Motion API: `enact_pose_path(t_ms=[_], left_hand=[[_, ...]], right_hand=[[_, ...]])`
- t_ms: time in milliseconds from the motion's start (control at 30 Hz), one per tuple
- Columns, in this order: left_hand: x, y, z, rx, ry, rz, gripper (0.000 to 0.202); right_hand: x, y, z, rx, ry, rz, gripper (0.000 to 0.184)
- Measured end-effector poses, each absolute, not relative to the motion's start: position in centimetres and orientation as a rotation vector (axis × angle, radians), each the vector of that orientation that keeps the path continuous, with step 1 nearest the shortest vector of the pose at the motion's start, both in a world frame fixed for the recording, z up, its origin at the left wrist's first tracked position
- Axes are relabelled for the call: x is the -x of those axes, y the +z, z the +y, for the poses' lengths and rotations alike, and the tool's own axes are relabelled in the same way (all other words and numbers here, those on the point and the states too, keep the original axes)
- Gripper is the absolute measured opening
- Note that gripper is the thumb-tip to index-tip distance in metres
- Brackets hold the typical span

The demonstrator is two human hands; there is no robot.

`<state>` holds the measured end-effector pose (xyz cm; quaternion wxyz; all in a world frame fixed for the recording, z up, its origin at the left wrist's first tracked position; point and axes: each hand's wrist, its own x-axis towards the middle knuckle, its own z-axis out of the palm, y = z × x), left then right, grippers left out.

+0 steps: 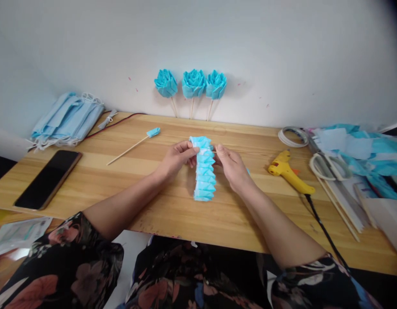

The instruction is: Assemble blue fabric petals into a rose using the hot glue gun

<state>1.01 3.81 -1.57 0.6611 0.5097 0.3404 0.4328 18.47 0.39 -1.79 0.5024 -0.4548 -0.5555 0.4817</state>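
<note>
A strip of folded light-blue petals (204,174) hangs over the middle of the wooden table (172,206), its lower end near the surface. My left hand (178,157) pinches the strip's upper left edge. My right hand (230,165) pinches it from the right at about the same height. Both hands have their fingers closed on the strip. A wooden stick with a small blue wrapped tip (134,145) lies to the left of my hands.
Three finished blue flowers on sticks (192,86) lean on the wall. A stack of blue face masks (68,120) and a phone (48,178) lie at left. A yellow glue gun (290,172), scissors (329,165), tape roll (291,136) and blue scraps (362,150) lie at right.
</note>
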Motion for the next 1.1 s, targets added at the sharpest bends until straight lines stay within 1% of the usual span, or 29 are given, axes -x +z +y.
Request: enact_pose_path(t_ms=[133,267,433,500,667,800,967,1033,1100], left_hand=[[-1.09,-1.65,3.90,-1.141,0.982,0.729,0.038],[-1.33,-1.45,3.67,-1.150,0.902,0.700,0.047],[-1.26,-1.00,3.36,-1.276,0.831,0.753,0.040],[-1.19,-0.92,3.34,-1.282,0.833,0.750,0.038],[-1.10,-1.06,3.47,-1.250,0.919,0.745,0.032],[-1.10,-1.20,3.56,-1.250,0.936,0.748,0.030],[-1.19,-1.28,3.49,-1.279,0.903,0.736,0.033],[-1.20,-1.30,3.51,-1.278,0.898,0.724,0.033],[-1.16,-1.31,3.60,-1.265,0.902,0.719,0.032]], right_hand=[[-18.44,-1.77,0.36,1.169,1.191,-1.343,0.036],[-18.60,-1.73,0.35,1.277,1.055,-1.385,0.037],[-18.64,-1.52,0.31,1.354,0.874,-1.505,0.039],[-18.59,-1.67,0.35,1.337,0.904,-1.478,0.041],[-18.48,-1.80,0.42,1.196,1.106,-1.341,0.045],[-18.27,-1.24,0.27,1.203,1.204,-1.325,0.038],[-18.26,-1.16,0.15,1.264,1.175,-1.383,0.030],[-18.38,-1.35,0.18,1.265,1.141,-1.424,0.031],[-18.48,-1.51,0.24,1.272,1.110,-1.438,0.036]])
